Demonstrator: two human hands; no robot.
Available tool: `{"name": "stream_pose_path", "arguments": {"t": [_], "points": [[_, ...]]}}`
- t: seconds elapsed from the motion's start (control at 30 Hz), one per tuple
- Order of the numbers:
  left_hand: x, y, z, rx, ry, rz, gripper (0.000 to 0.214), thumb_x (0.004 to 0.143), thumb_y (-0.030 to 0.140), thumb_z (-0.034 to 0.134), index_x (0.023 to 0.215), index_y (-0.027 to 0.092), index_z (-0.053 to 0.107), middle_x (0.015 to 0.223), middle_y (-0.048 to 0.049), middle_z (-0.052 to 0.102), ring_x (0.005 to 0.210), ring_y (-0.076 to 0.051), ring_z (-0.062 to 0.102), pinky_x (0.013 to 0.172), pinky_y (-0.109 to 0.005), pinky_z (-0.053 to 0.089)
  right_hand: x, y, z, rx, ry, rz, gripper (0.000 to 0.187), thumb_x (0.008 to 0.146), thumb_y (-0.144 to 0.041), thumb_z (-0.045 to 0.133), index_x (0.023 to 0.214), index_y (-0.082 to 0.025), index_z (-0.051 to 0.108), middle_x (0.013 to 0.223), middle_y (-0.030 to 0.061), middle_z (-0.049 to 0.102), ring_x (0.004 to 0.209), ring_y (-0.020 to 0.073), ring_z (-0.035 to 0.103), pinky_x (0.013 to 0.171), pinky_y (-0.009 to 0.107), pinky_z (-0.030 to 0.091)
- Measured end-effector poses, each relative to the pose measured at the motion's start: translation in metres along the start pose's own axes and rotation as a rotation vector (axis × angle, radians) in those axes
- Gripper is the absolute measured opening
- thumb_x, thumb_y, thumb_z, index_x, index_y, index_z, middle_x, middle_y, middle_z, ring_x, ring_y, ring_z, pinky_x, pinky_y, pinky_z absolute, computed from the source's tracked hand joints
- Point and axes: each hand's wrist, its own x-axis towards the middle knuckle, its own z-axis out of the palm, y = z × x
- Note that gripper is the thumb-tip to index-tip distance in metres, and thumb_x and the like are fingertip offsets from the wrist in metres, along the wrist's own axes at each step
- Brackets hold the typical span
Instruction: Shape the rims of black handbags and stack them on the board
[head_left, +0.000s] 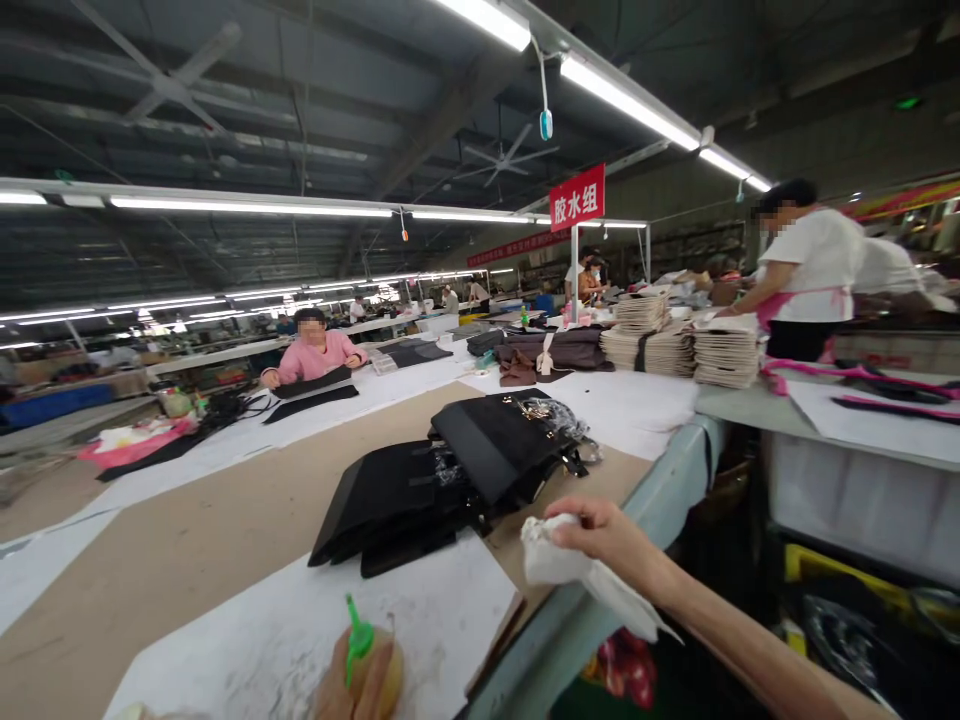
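At the bottom of the view my left hand [330, 690] is wrapped round a squat, yellowish squeeze bottle [390, 670] with a green nozzle pointing up. My right hand [600, 535] pinches a crumpled white cloth or tissue [551, 562], whose loose end hangs past the table's edge. Beyond both hands lie stacked black bags [495, 440] with metal fittings and clear plastic wrapping. Under the bottle, a white paper sheet [300, 630] with dark smudges covers the near part of the table.
Brown board [210, 480] covers much of the table. A co-worker in pink [319, 355] handles black pieces across it. Stacks of beige pieces [724, 350] stand at the far right, near a person in white [814, 260]. A pink tray [135, 445] sits far left.
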Motion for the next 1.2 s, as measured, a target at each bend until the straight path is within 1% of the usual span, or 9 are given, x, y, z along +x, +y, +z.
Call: {"name": "stream_pose_path", "arguments": {"t": [0.17, 0.27, 0.37, 0.57, 0.67, 0.77, 0.87, 1.0, 1.2], "points": [[-0.016, -0.007, -0.014, 0.099, -0.054, -0.054, 0.065, 0.072, 0.045, 0.045, 0.124, 0.007, 0.035, 0.124, -0.0186, 0.045, 0.116, -0.030, 0.040, 0.098, -0.043, 0.030, -0.029, -0.015, 0.043, -0.089, -0.137, -0.140, 0.015, 0.068, -0.030, 0.061, 0.075, -0.018, 0.065, 0.074, 0.0011, 0.060, 0.071, 0.0142, 0.051, 0.065, 0.024, 0.038], [-0.040, 0.001, -0.035, 0.141, 0.072, 0.042, 0.060, 0.073, 0.042, 0.048, 0.121, 0.007, 0.040, 0.123, -0.0178, 0.045, 0.117, -0.029, 0.039, 0.099, -0.044, 0.029, -0.037, -0.023, 0.056, -0.032, -0.187, -0.146, 0.013, 0.068, -0.030, 0.061, 0.072, -0.017, 0.064, 0.075, -0.0003, 0.055, 0.058, 0.0081, 0.042, 0.053, 0.021, 0.033], [-0.074, 0.023, -0.056, 0.107, 0.181, 0.096, 0.045, 0.076, 0.040, 0.046, 0.112, 0.013, 0.050, 0.118, -0.0127, 0.051, 0.114, -0.027, 0.041, 0.099, -0.043, 0.029, -0.044, -0.026, 0.071, 0.096, -0.275, -0.043, 0.013, 0.068, -0.028, 0.061, 0.072, -0.016, 0.062, 0.067, -0.0021, 0.050, 0.048, 0.0046, 0.032, 0.044, 0.020, 0.024], [-0.110, 0.078, -0.072, -0.312, -0.172, 0.016, 0.035, 0.077, 0.032, 0.051, 0.110, 0.021, 0.056, 0.114, -0.0053, 0.056, 0.110, -0.023, 0.046, 0.098, -0.036, 0.030, -0.064, -0.037, 0.115, 0.142, -0.376, 0.094, 0.016, 0.068, -0.030, 0.060, 0.072, -0.015, 0.061, 0.049, -0.0050, 0.041, 0.046, 0.0057, 0.035, 0.044, 0.020, 0.026], [-0.113, 0.089, -0.067, -0.563, -0.340, -0.020, 0.033, 0.077, 0.027, 0.052, 0.108, 0.017, 0.058, 0.103, -0.0070, 0.061, 0.097, -0.022, 0.053, 0.088, -0.033, 0.038, -0.071, -0.045, 0.131, 0.101, -0.396, 0.102, 0.019, 0.067, -0.033, 0.060, 0.071, -0.015, 0.061, 0.049, -0.0049, 0.042, 0.046, 0.0061, 0.037, 0.043, 0.019, 0.028], [-0.116, 0.087, -0.063, -0.769, -0.412, -0.025, 0.031, 0.077, 0.025, 0.052, 0.105, 0.013, 0.058, 0.095, -0.0080, 0.062, 0.087, -0.020, 0.056, 0.079, -0.029, 0.042, -0.074, -0.044, 0.140, 0.083, -0.414, 0.080, 0.020, 0.069, -0.034, 0.059, 0.073, -0.015, 0.060, 0.051, -0.0046, 0.044, 0.045, 0.0058, 0.038, 0.042, 0.018, 0.028], [-0.118, 0.079, -0.063, -0.831, -0.387, -0.072, 0.030, 0.073, 0.025, 0.058, 0.101, 0.013, 0.058, 0.090, -0.0062, 0.061, 0.080, -0.017, 0.054, 0.073, -0.025, 0.042, -0.074, -0.034, 0.148, 0.084, -0.424, 0.081, 0.018, 0.072, -0.033, 0.057, 0.075, -0.016, 0.059, 0.050, -0.0053, 0.044, 0.044, 0.0052, 0.039, 0.041, 0.017, 0.028], [-0.117, 0.068, -0.064, -0.810, -0.365, -0.182, 0.027, 0.078, 0.035, 0.050, 0.084, 0.012, 0.061, 0.071, -0.0029, 0.059, 0.067, -0.013, 0.050, 0.064, -0.023, 0.040, -0.074, -0.018, 0.156, 0.142, -0.431, 0.104, 0.019, 0.073, -0.035, 0.057, 0.076, -0.016, 0.058, 0.051, -0.0053, 0.046, 0.042, 0.0047, 0.038, 0.040, 0.017, 0.028], [-0.123, 0.070, -0.066, -0.599, -0.168, -0.159, 0.034, 0.080, 0.042, 0.044, 0.069, 0.013, 0.058, 0.063, -0.0010, 0.052, 0.063, -0.013, 0.043, 0.061, -0.022, 0.036, -0.077, -0.019, 0.158, 0.161, -0.314, 0.118, 0.020, 0.069, -0.035, 0.060, 0.075, -0.016, 0.059, 0.047, -0.0063, 0.041, 0.040, 0.0050, 0.034, 0.036, 0.017, 0.022]]}}
